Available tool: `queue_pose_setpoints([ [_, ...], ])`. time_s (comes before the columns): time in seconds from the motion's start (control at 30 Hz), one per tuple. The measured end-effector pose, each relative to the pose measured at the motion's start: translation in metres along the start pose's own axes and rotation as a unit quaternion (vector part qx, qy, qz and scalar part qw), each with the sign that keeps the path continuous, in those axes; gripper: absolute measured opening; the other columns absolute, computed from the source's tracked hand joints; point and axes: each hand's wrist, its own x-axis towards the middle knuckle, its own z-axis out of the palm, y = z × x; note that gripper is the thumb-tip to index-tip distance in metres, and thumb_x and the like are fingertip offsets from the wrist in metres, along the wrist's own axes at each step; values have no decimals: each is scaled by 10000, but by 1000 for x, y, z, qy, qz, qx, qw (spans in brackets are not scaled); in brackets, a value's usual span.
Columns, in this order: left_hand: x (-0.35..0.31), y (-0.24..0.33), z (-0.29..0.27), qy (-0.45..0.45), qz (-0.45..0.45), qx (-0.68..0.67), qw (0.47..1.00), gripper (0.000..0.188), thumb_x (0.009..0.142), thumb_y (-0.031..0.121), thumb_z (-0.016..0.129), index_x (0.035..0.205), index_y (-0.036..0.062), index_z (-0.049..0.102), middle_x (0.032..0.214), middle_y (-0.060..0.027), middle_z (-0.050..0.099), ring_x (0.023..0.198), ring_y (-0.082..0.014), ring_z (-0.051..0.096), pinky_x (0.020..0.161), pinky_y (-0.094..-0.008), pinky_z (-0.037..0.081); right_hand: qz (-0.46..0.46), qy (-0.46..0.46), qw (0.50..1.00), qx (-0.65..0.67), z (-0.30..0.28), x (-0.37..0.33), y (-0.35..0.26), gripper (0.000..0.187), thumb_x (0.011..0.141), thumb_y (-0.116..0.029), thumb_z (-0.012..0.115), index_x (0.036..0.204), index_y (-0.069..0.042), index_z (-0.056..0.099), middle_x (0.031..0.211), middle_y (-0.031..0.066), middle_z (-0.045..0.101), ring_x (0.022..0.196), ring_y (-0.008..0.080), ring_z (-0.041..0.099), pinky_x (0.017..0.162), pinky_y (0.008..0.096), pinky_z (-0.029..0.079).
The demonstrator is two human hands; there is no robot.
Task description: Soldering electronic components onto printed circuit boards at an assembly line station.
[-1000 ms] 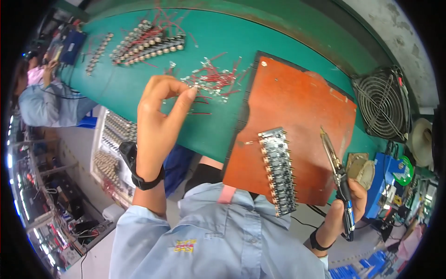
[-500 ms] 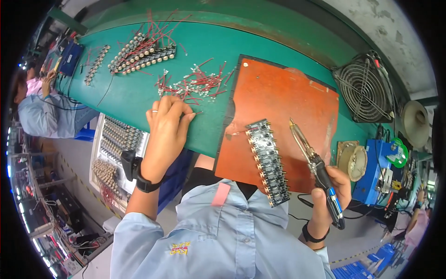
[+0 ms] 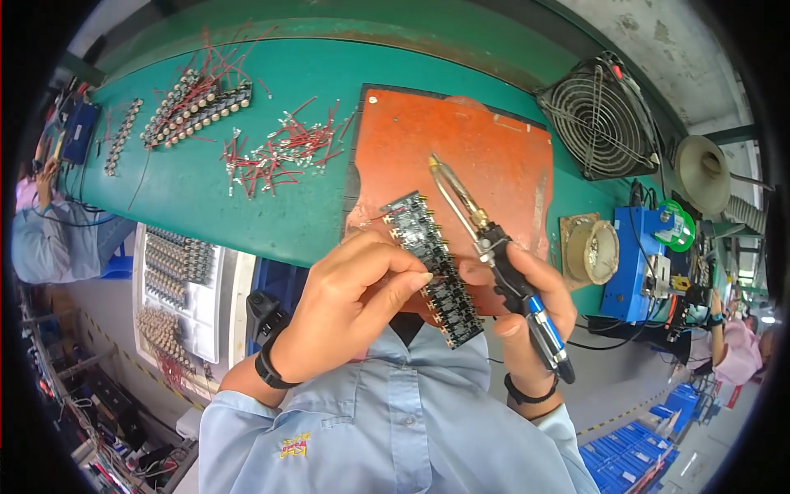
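Note:
My right hand (image 3: 535,317) is wrapped around a soldering iron (image 3: 514,284) with a black and blue handle; a thin metal tube runs alongside its tip, which points up over the orange mat. In front of me, a long black circuit board strip (image 3: 432,263) stands tilted near the mat's front edge, with brass-coloured parts along its sides and a red wire at its upper end. My left hand (image 3: 354,305) is closed in a pinch at the board's middle. A short wire, mostly covered by the fingers, seems to be between thumb and forefinger.
A pile of short red wires (image 3: 284,152) lies on the green table (image 3: 197,210), left of the orange mat (image 3: 461,132). Finished-looking strips (image 3: 197,107) rest farther left. At right stand a fan (image 3: 597,115), a round pot (image 3: 591,251) and a blue box (image 3: 629,263). Someone sits at far left.
My left hand has left the wire pile and come right to the board. The soldering iron has shifted left and upward in the picture. The whole view has swung a little to the right.

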Motion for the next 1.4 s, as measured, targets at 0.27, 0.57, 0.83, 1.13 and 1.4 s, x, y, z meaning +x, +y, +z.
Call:
queue_pose_setpoints([
  [0.27,-3,2,2,-21,-83,-98,991,57,853,27,666,841,-15,630,797,-51,570,692,-117,541,597,-247,428,33,-39,998,27,8,1,5,607,829,-276,742,1264,53,476,1116,216,615,1055,269,624,911,361,496],
  [0.57,0,-4,-6,-33,-39,23,998,92,790,84,710,776,46,628,843,-65,560,803,-220,531,714,-350,419,62,45,997,-2,14,-1,10,672,799,-414,752,1206,31,454,1040,207,654,1010,301,644,828,380,545],
  [0.83,19,-32,-2,59,-9,175,983,126,717,129,734,706,81,618,1001,-49,538,962,-241,455,828,-362,276,-42,61,995,-65,-31,-17,4,542,739,-223,822,1114,16,513,1055,196,628,968,267,613,828,391,488],
  [1.13,24,-28,-2,36,-45,231,971,134,702,68,728,690,50,597,1043,-82,570,987,-249,484,881,-348,331,-74,2,970,-231,-43,-11,-1,550,723,-400,789,1001,12,556,934,177,607,867,290,583,807,413,453],
  [1.4,27,-26,-3,35,-51,227,972,136,702,66,728,680,48,595,1046,-89,562,989,-254,479,886,-346,328,-59,-73,955,-283,-36,2,-4,479,689,-339,809,943,14,607,869,158,640,838,294,608,786,411,465],
])
